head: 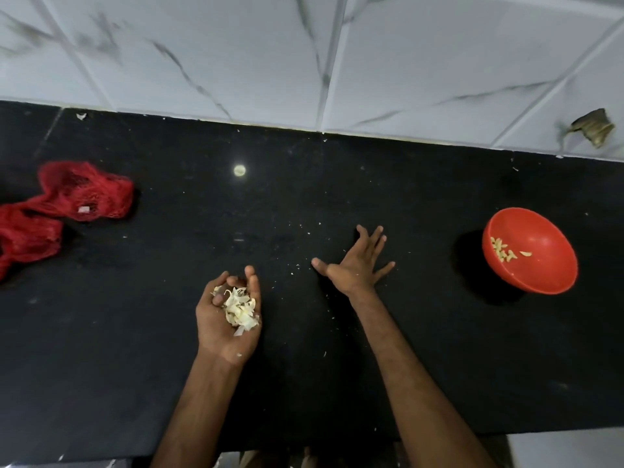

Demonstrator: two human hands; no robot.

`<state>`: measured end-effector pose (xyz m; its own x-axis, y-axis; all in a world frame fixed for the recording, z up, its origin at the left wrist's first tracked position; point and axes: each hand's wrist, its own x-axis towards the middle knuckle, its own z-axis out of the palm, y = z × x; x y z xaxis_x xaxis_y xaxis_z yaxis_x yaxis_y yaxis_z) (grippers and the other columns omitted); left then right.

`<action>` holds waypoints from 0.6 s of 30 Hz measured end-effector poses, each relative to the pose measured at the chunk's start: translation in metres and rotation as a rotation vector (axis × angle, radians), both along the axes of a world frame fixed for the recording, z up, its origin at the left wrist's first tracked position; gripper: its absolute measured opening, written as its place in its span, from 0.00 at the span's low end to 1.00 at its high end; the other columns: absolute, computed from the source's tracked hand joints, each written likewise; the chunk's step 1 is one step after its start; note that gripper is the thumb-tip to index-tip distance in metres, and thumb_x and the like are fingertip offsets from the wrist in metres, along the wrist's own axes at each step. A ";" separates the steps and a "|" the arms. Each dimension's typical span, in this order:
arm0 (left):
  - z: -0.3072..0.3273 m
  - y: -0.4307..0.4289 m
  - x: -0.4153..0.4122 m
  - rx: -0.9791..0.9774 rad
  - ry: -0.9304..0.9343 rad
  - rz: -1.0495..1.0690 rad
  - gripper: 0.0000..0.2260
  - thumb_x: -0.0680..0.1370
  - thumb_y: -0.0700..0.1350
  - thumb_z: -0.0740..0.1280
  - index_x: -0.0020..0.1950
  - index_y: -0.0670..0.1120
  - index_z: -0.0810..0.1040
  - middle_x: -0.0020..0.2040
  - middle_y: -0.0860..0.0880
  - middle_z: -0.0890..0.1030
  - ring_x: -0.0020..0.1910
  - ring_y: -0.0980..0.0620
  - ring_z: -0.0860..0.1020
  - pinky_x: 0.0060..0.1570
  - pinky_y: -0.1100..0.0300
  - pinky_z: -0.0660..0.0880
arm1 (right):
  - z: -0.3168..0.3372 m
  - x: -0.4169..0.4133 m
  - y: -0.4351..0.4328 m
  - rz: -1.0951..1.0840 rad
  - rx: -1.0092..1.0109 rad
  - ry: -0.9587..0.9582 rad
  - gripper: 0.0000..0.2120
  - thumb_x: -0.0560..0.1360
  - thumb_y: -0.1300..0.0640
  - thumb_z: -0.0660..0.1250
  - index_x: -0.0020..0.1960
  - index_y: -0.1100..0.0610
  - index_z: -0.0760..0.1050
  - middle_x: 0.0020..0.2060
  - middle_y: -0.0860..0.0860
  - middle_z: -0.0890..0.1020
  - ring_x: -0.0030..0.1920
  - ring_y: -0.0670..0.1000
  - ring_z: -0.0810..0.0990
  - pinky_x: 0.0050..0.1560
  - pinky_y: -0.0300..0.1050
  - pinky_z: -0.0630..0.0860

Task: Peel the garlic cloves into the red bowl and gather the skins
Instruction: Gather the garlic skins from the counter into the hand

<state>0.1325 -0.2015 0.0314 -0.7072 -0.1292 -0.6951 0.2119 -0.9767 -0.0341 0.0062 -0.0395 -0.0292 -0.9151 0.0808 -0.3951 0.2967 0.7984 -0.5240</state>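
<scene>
Left hand [229, 309] — palm up, fingers curled round a heap of pale papery garlic skins [240, 307]. Right hand [358, 265] — fingers spread above the black stone worktop [304, 383]. Round red plastic bowl [540, 275], far right, holds peeled cloves [503, 249]. Risk: a loose cup could spill the skins, and a sweep could scatter the flecks.

Nothing legible shows here, no word, brand or number. The only likely carrier is a small white tag [83, 209] caught in the red mesh bag [101, 194] on the counter [304, 366], and it is too small and blurred to read.
</scene>
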 end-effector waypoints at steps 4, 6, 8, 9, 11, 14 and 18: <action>-0.004 -0.011 -0.007 0.020 -0.006 0.008 0.16 0.74 0.39 0.66 0.27 0.46 0.69 0.23 0.55 0.70 0.38 0.55 0.85 0.36 0.58 0.82 | 0.003 -0.007 -0.008 0.004 0.004 -0.048 0.57 0.66 0.46 0.80 0.80 0.50 0.44 0.79 0.50 0.31 0.78 0.55 0.28 0.72 0.67 0.28; -0.006 -0.015 -0.011 0.016 -0.002 0.010 0.16 0.74 0.38 0.66 0.27 0.47 0.69 0.23 0.55 0.70 0.38 0.55 0.85 0.36 0.58 0.82 | 0.005 -0.006 -0.012 0.023 -0.028 -0.065 0.60 0.65 0.45 0.80 0.80 0.50 0.41 0.78 0.51 0.30 0.78 0.55 0.28 0.71 0.69 0.28; -0.005 -0.018 -0.015 0.012 0.010 0.013 0.14 0.73 0.38 0.66 0.29 0.47 0.69 0.23 0.55 0.70 0.39 0.55 0.85 0.36 0.58 0.82 | 0.004 0.002 -0.024 0.107 -0.027 -0.059 0.64 0.63 0.40 0.80 0.80 0.50 0.37 0.77 0.50 0.28 0.77 0.54 0.27 0.69 0.69 0.26; -0.005 -0.019 -0.017 0.009 0.011 0.015 0.14 0.73 0.38 0.67 0.29 0.47 0.69 0.24 0.55 0.70 0.38 0.55 0.85 0.36 0.58 0.82 | 0.001 0.008 -0.032 0.160 0.000 -0.046 0.65 0.63 0.38 0.80 0.80 0.50 0.35 0.77 0.50 0.27 0.77 0.54 0.26 0.68 0.69 0.26; -0.005 -0.022 -0.022 -0.003 0.006 0.016 0.14 0.73 0.38 0.67 0.28 0.46 0.69 0.24 0.55 0.71 0.38 0.54 0.84 0.36 0.58 0.82 | -0.004 0.014 -0.042 0.211 0.049 -0.018 0.66 0.63 0.38 0.79 0.80 0.50 0.34 0.77 0.50 0.26 0.77 0.54 0.26 0.68 0.68 0.26; -0.004 -0.030 -0.026 0.004 0.013 0.041 0.13 0.72 0.37 0.67 0.29 0.46 0.70 0.23 0.55 0.70 0.37 0.54 0.84 0.36 0.57 0.82 | -0.001 0.004 -0.044 0.208 0.043 -0.060 0.67 0.62 0.41 0.81 0.80 0.49 0.33 0.76 0.50 0.25 0.77 0.53 0.26 0.68 0.69 0.26; 0.000 -0.037 -0.029 0.002 0.034 0.034 0.11 0.71 0.37 0.67 0.31 0.46 0.70 0.22 0.55 0.69 0.36 0.54 0.84 0.38 0.57 0.83 | 0.004 -0.013 -0.031 0.205 0.004 -0.085 0.69 0.61 0.42 0.82 0.80 0.49 0.32 0.76 0.50 0.26 0.77 0.53 0.26 0.69 0.71 0.27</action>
<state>0.1037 -0.2390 0.0310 -0.7257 -0.1527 -0.6709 0.2441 -0.9688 -0.0435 -0.0069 -0.0706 -0.0248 -0.8760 -0.1021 -0.4714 0.1707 0.8485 -0.5009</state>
